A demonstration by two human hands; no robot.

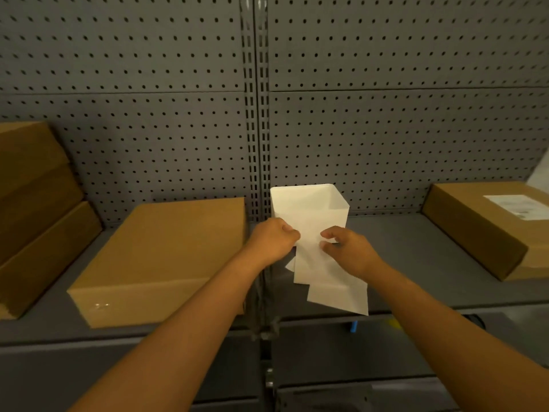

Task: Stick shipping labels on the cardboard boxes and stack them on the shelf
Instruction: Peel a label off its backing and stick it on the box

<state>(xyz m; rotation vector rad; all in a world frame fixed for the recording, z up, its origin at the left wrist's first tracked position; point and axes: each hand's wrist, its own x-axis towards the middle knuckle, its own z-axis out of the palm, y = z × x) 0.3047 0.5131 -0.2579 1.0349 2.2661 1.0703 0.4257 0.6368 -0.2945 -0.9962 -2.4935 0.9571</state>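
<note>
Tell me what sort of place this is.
Likely a stockroom or shipping area: grey metal shelf backed by grey perforated pegboard panels, plain brown cardboard boxes on it, one flat brown box with a white label, and both hands holding white label sheets.

Hands (271, 240) pinch labels (315, 233) (white) — unboxed

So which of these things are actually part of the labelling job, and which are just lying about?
Part of the job:
- white label sheets, pinched by the left hand and right hand
- unlabelled box on the shelf
- labelled box at right
- stacked boxes at left

Just there:
- pegboard wall
- small blue item below the shelf edge, too blurred to identify
</note>
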